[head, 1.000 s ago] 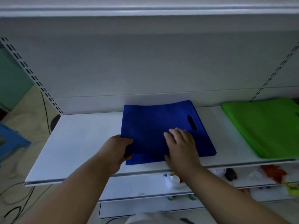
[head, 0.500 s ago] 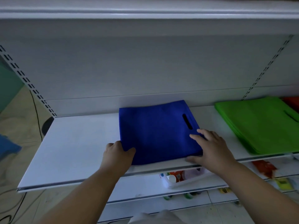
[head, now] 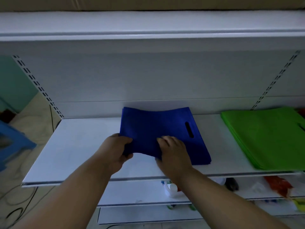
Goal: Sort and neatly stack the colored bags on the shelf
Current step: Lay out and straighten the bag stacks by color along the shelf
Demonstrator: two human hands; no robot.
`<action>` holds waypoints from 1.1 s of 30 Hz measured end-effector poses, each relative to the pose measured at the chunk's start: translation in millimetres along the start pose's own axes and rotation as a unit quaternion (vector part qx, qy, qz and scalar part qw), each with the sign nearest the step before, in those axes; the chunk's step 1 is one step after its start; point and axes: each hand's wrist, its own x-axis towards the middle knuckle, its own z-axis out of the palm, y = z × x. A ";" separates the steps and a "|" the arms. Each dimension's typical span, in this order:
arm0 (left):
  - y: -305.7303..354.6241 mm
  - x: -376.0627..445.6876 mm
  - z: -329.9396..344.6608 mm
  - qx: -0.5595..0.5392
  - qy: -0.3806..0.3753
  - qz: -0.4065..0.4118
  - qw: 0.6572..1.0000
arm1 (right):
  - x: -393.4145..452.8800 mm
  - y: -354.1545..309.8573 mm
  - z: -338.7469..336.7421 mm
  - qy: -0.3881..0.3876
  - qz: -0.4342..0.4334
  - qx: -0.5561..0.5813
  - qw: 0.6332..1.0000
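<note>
White shelf [head: 79, 146], L hand [head: 115, 151] grips blue bags [head: 158, 129]

Dim, bluish indoor light w/ soft shadow under the upper shelf [head: 148, 37]. Wide-angle bend curves straight lines near frame edges. Slight motion blur on right hand [head: 173, 151]; lower right of frame is smeared, low detail.

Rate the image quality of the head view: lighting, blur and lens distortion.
Head view: dim and bluish, no glare; the upper shelf shades the back panel. The right hand is motion-blurred at the fingertips, the left hand sharper. The blue bags and green bags stay readable. Wide-angle bowing splays the slotted uprights outward; lower-shelf items are soft.
</note>
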 end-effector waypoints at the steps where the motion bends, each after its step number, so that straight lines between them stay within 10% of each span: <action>1: -0.8 1.3 -4.0 0.018 0.002 0.012 1.000 | -0.2 8.4 -4.3 0.025 0.014 -0.014 0.999; 6: -22.2 15.7 -25.2 0.175 0.037 0.011 0.984 | -23.6 74.9 -33.6 0.033 0.129 -0.094 0.987; 11: -31.0 23.1 -22.0 0.257 0.029 -0.007 0.966 | -37.6 83.4 -24.8 0.033 0.204 0.165 0.964; 18: -20.1 47.4 -37.8 0.253 -0.034 -0.027 0.967 | -35.1 96.1 -39.5 -0.031 0.326 0.542 0.774; 33: 1.4 81.2 -5.9 0.260 0.018 0.074 0.963 | 34.1 109.8 -27.5 -0.030 0.296 0.408 0.863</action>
